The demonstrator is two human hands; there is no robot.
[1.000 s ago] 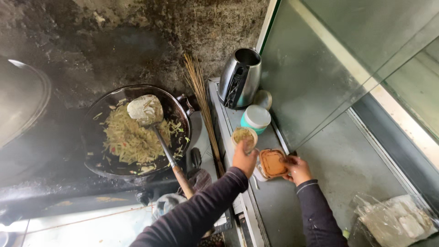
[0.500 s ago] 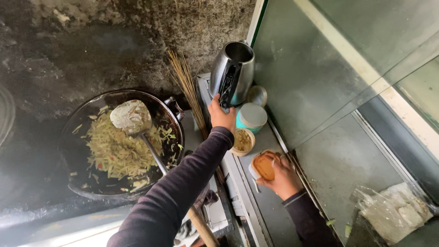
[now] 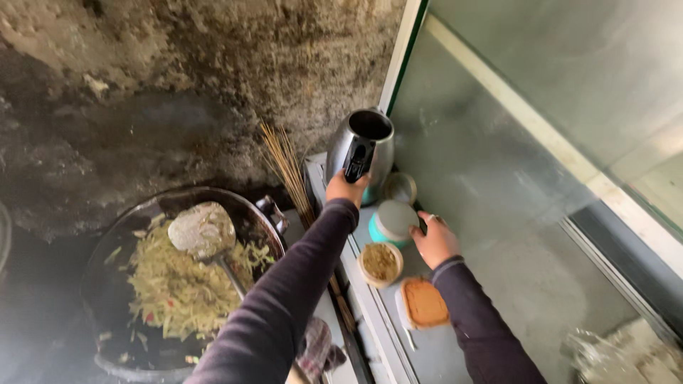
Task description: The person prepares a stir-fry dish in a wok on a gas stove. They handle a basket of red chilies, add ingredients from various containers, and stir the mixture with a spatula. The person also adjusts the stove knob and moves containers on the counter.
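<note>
left hand [image 3: 346, 189] has its grip closed round the black handle of the steel kettle [image 3: 363, 149], which stands on the desk [image 3: 455, 348] right ahead of the knuckles. right hand [image 3: 435, 240] rests on the teal lidded jar [image 3: 393, 223], fingers spread beside the lid, not clenched. just behind that grip sit a small bowl of crumbs [image 3: 380, 263] and an orange-filled tub [image 3: 424, 304].
</note>
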